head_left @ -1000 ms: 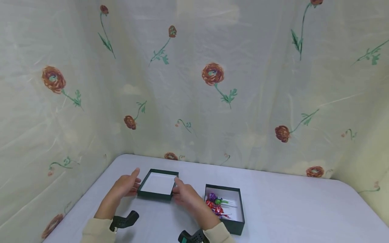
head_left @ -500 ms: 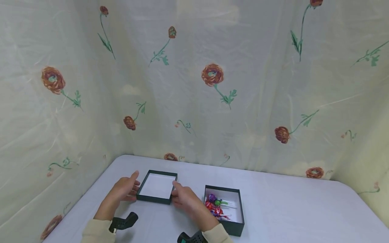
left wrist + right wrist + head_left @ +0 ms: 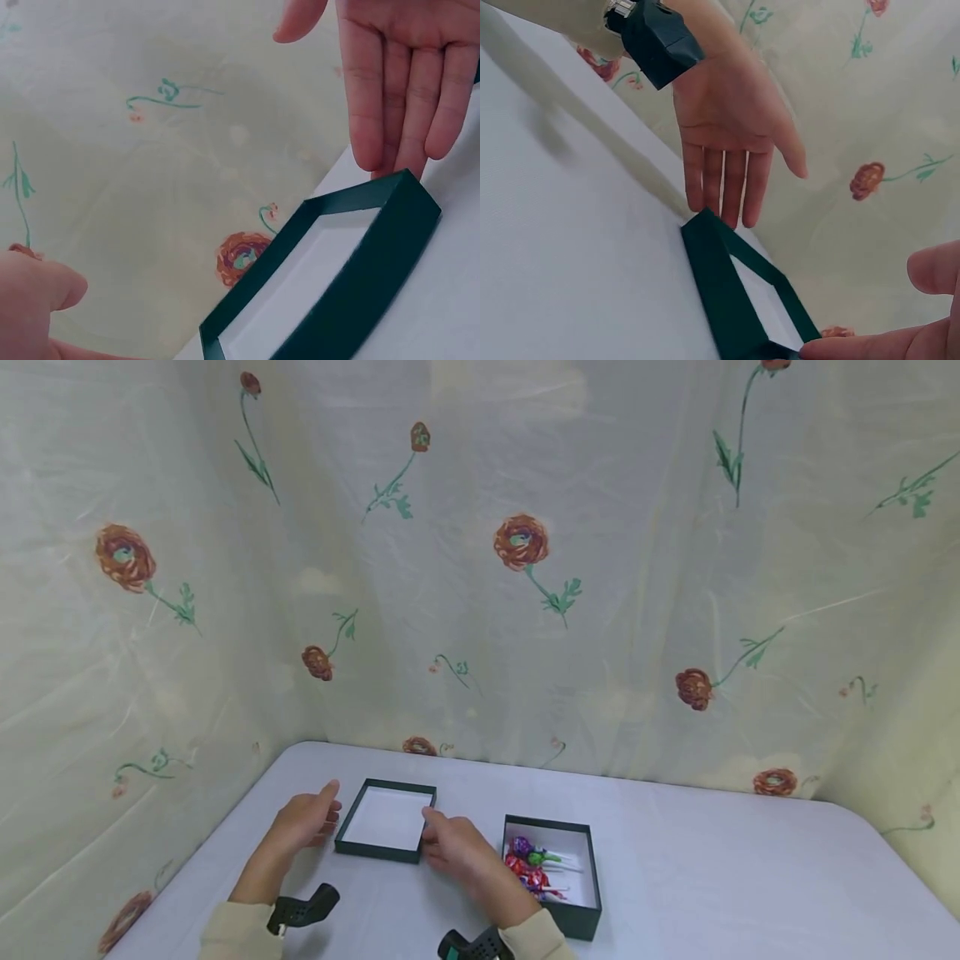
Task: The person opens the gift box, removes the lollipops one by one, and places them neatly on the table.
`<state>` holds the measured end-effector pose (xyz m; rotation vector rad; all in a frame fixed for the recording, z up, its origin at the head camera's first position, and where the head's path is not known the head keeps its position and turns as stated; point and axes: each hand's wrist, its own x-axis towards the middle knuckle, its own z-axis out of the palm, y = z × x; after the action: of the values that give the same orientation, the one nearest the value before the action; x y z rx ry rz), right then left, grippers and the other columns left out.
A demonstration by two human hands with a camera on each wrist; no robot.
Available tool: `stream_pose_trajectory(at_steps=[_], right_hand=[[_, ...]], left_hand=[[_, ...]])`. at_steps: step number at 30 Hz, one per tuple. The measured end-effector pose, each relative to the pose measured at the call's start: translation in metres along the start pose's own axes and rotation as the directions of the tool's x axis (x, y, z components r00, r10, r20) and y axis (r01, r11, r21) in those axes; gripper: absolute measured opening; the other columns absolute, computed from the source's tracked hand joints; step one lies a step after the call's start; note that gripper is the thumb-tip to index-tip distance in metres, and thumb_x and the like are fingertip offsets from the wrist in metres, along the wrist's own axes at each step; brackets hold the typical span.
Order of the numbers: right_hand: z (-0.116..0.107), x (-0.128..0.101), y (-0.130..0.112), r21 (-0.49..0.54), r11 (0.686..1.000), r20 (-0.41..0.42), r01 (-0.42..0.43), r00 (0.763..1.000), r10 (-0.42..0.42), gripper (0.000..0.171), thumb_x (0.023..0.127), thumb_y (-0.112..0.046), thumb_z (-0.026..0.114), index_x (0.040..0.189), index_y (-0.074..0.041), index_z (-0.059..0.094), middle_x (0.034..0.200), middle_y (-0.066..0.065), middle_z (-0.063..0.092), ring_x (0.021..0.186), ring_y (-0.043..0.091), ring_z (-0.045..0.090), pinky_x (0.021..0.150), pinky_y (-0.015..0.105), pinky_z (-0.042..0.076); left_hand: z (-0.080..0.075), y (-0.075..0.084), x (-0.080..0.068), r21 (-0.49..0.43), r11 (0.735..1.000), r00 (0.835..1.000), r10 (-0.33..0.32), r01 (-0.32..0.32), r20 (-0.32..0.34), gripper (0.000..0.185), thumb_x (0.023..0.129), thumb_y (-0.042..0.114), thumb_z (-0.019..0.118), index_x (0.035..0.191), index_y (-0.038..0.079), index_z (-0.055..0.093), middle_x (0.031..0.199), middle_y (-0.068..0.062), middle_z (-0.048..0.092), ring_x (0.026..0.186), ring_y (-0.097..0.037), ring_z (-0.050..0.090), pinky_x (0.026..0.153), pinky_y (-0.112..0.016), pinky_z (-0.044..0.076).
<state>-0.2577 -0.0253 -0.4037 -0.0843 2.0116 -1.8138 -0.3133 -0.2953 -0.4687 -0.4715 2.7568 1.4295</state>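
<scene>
Two hands, left point(image 3: 300, 821) and right point(image 3: 452, 846), fingers straight, flank shallow lid point(image 3: 386, 820); lollipop box point(image 3: 551, 872) just right; floral curtain point(image 3: 525, 568) behind.

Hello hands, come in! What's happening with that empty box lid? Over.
Left hand flat, open beside the lid. Right hand open, fingertips at its other side. Lid flat on the table. Lollipop box sits right of it, apart.

Two bare hands, cream sleeves point(image 3: 238, 933), black wrist-mounted cameras point(image 3: 300, 909) with teal accents
</scene>
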Motion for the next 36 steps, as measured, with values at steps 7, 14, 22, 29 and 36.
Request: stream_pose_trajectory(at_steps=[7, 14, 22, 29, 36], right_hand=[[-0.008, -0.006, -0.011, -0.019, 0.999, 0.005, 0.045, 0.999, -0.045, 0.059, 0.102, -0.04, 0.041, 0.123, 0.014, 0.054, 0.122, 0.022, 0.06, 0.116, 0.032, 0.058, 0.097, 0.04, 0.049], [-0.028, -0.016, -0.029, 0.022, 0.991, 0.021, 0.13, 0.991, -0.13, 0.061, 0.102, -0.042, 0.041, 0.126, 0.012, 0.053, 0.126, 0.023, 0.058, 0.119, 0.032, 0.057, 0.097, 0.038, 0.048], [-0.048, -0.025, -0.037, 0.043, 0.981, 0.026, 0.189, 0.981, -0.191, 0.063, 0.1, -0.048, 0.043, 0.127, 0.008, 0.053, 0.125, 0.017, 0.06, 0.118, 0.029, 0.059, 0.097, 0.036, 0.048], [-0.067, -0.028, -0.039, 0.049, 0.975, 0.037, 0.217, 0.975, -0.218, 0.063, 0.1, -0.048, 0.043, 0.128, 0.008, 0.054, 0.124, 0.018, 0.061, 0.115, 0.029, 0.06, 0.097, 0.036, 0.048], [-0.086, -0.03, -0.041, -0.063, 0.962, 0.016, 0.266, 0.964, -0.265, 0.053, 0.099, -0.042, 0.049, 0.125, 0.003, 0.059, 0.12, 0.016, 0.064, 0.11, 0.029, 0.063, 0.093, 0.039, 0.051]], left_hand=[[-0.008, 0.026, -0.018, 0.066, 0.987, 0.985, 0.153, -0.147, -0.086, 0.077, 0.096, 0.065, 0.026, 0.126, 0.003, 0.061, 0.12, -0.018, 0.063, 0.11, -0.033, 0.058, 0.082, -0.045, 0.053], [0.018, 0.005, 0.028, 0.058, 0.945, 0.915, 0.326, -0.321, -0.237, 0.058, 0.093, 0.067, 0.034, 0.119, 0.027, 0.066, 0.116, 0.003, 0.066, 0.104, -0.019, 0.062, 0.087, -0.046, 0.053], [0.042, 0.044, -0.019, 0.033, 0.896, 0.874, 0.44, -0.443, -0.206, 0.054, 0.097, 0.061, 0.036, 0.117, 0.023, 0.068, 0.117, 0.001, 0.067, 0.096, -0.02, 0.065, 0.079, -0.04, 0.057], [0.044, 0.1, -0.091, -0.153, 0.871, 0.883, 0.447, -0.467, -0.145, 0.046, 0.101, 0.044, 0.046, 0.124, 0.008, 0.064, 0.122, -0.009, 0.065, 0.107, -0.029, 0.064, 0.084, -0.048, 0.054], [0.057, 0.111, -0.099, -0.169, 0.843, 0.859, 0.509, -0.511, -0.055, 0.043, 0.1, 0.033, 0.052, 0.137, 0.011, 0.052, 0.129, -0.008, 0.061, 0.116, -0.027, 0.059, 0.093, -0.042, 0.051]])
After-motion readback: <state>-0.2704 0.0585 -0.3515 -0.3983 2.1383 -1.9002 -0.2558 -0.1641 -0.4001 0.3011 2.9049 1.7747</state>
